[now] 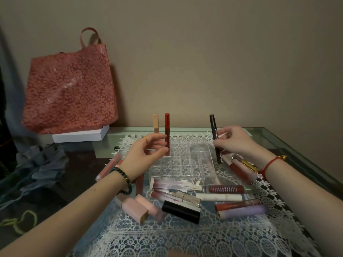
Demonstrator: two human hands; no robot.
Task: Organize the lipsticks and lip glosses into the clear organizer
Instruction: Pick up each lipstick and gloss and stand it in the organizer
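Observation:
The clear organizer [182, 160] sits on a lace mat in the middle of the table. A nude tube [155, 123] and a red lip gloss [167, 127] stand upright at its far left corner. My left hand [146, 154] pinches the lower part of the red lip gloss between thumb and index finger. My right hand [235, 143] grips a dark tube [213, 125], held upright at the organizer's right side. Several loose lipsticks and glosses lie in front, among them a pink square lipstick [135, 210], a black lipstick [181, 212] and a purple tube [243, 211].
A red floral tote bag [70, 86] leans on the wall at the back left, on a white box [79, 135]. Grey ruffled fabric [40, 164] lies at the left. More glosses [241, 168] lie under my right wrist. The glass table's edge [300, 145] runs along the right.

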